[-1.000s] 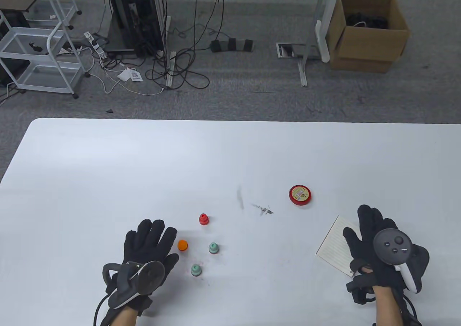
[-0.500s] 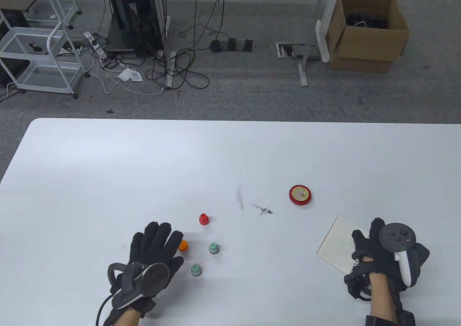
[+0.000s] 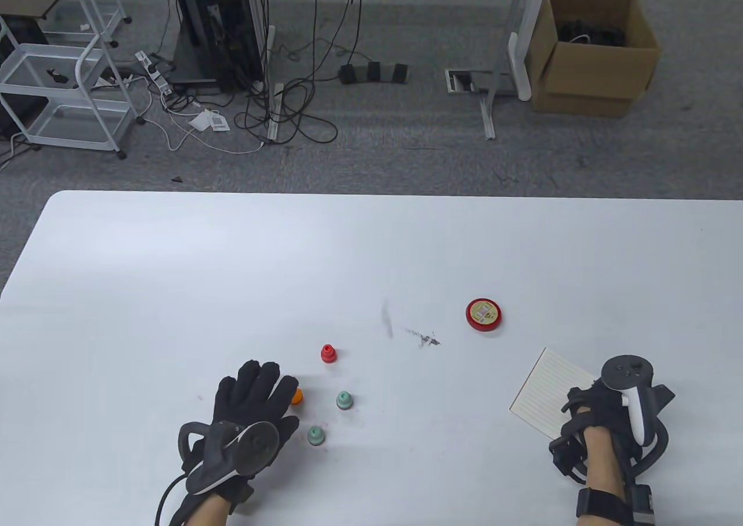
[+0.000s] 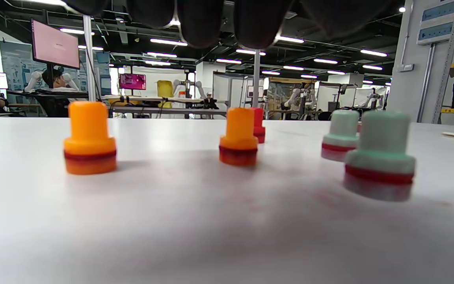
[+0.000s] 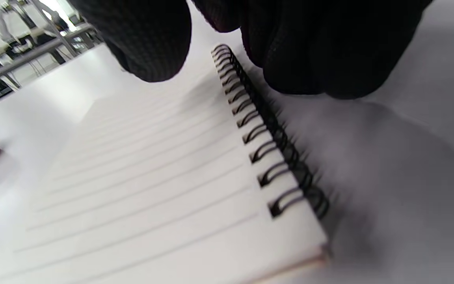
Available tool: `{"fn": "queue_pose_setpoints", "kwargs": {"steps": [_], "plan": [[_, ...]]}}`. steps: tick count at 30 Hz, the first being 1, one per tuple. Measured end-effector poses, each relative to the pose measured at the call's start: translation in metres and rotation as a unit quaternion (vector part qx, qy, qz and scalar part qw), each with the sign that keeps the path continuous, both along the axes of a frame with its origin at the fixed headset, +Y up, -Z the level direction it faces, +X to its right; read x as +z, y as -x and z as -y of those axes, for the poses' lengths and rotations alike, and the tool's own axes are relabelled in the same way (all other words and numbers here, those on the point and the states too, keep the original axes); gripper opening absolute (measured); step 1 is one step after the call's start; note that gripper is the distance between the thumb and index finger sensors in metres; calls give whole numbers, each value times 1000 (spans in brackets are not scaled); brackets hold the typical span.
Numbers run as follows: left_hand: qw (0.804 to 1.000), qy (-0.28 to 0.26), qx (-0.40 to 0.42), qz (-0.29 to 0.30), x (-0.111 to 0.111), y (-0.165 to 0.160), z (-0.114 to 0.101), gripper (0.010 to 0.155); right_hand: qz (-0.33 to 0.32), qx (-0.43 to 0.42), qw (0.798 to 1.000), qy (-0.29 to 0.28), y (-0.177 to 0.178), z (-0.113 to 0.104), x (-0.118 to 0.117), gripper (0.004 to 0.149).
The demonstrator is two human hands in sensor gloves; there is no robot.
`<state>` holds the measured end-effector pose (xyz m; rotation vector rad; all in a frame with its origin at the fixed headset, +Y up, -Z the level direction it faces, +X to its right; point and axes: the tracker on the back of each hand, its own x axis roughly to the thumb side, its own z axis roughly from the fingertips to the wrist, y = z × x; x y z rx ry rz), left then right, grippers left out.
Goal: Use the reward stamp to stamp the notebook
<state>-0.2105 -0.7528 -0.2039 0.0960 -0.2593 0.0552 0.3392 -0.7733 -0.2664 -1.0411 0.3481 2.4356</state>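
Left hand: my left hand [image 3: 251,411] hovers flat over the stamps, fingers [image 4: 199,23] straight and released, holding nothing.
Nearest stamp: the orange stamp [image 3: 296,396] sits right at my fingertips, half hidden under them from above; a 2nd orange stamp [image 4: 89,138] shows only in the left wrist view.
Other stamps: 1 red stamp [image 3: 328,353] stands further out, and 2 green stamps [image 3: 343,400] stand just to the right, all upright.
Right hand: my right hand [image 3: 603,410] is at the notebook [image 3: 545,392], fingers [image 5: 144,43] bent down at the wire binding [image 5: 266,130]; I cannot tell whether they grip it or only press.
Ink pad: the red ink pad [image 3: 484,314] lies beyond the notebook, lid on.
Risk 1: the stamps stand close, so a wide reach likely topples a green one.
Risk 2: red smears already mark the table [image 3: 371,247]; a tipped stamp adds more.
Risk 3: if my right hand loosens, the notebook may slide under the press and blur the print.
Risk 4: stamping near the binding gives an uneven mark.
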Motion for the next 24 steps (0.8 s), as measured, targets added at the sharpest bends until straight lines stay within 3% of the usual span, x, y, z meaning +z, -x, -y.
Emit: {"fn": "queue_pose_setpoints", "kwargs": {"steps": [7,12,20,24], "plan": [[1000,16,-9,-1,-4,-2,5,67,-12,48,996,78,13,9,-15,86],[1000,-12,8,3,-3,-4,3,65,12,3,994,105,7,12,-22,88],[1000,-12,15,-10,-7,1,2,64,34,-51,994,86,-8,17,-22,93],[1000,-8,19,-2,-7,0,4,63,30,-47,996,69,-10,18,-20,86]]}}
